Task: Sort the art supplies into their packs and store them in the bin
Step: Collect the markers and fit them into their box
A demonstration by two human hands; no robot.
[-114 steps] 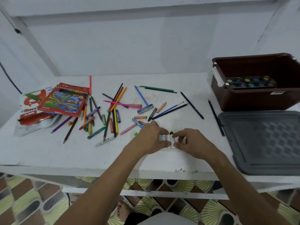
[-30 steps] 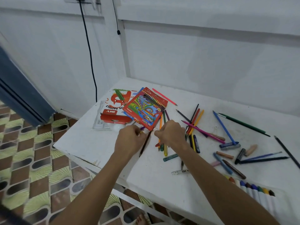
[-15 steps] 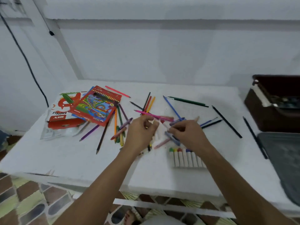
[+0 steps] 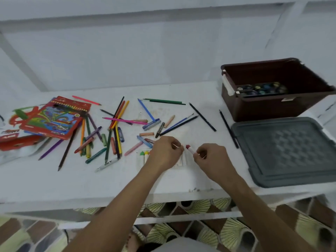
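Observation:
On the white table [image 4: 54, 179], my right hand [image 4: 212, 162] pinches a white marker with a red tip [image 4: 190, 149], held tilted just above a clear pack of markers [image 4: 143, 157]. My left hand [image 4: 166, 153] rests curled on that pack, covering most of it; what its fingers hold is hidden. Loose coloured pencils and crayons [image 4: 116, 131] lie scattered to the left. A red pencil pack [image 4: 54, 118] lies at the far left. The brown bin [image 4: 272, 88] stands at the back right with a paint palette [image 4: 261, 89] inside.
A grey lid [image 4: 283, 151] lies flat in front of the bin. Two dark pencils [image 4: 228, 128] lie between the lid and the pile. A red-and-white pastels pack [image 4: 12, 135] sits under the pencil pack. Tiled floor shows below the table's front edge.
The view swung back right, bringing bin and lid into sight. Both hands moved from the pencil pile down to the marker pack, and my right hand now holds a red-tipped marker.

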